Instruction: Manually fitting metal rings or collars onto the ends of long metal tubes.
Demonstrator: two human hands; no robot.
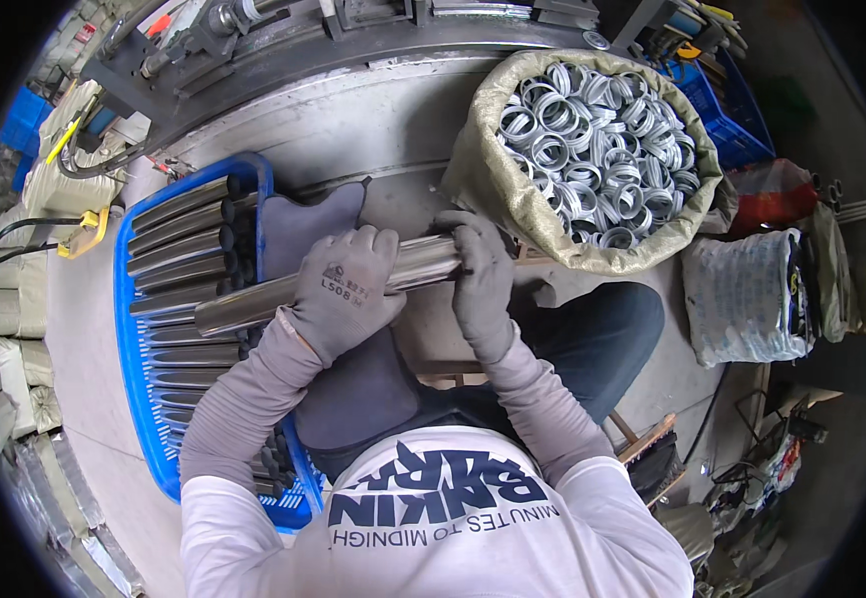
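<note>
A shiny metal tube (243,305) lies slantwise across my lap, its left end lower than its right. My left hand (346,291), in a grey glove, is wrapped round the tube near its middle. At the tube's right end, my gloved right hand (480,279) closes over it and hides that end; whether a ring sits there I cannot tell. Under the tube is a dark grey pad (353,399) over my thigh. On my left, a blue plastic basket (134,399) holds several similar tubes (188,261) in a stack.
A woven sack (478,149) full of metal rings (602,149) stands ahead on the right. Beyond runs a metal workbench (353,55) with machine parts. A blue crate (732,120) and a white bag (742,299) are at the right. Wrapped bundles (19,369) line the left side.
</note>
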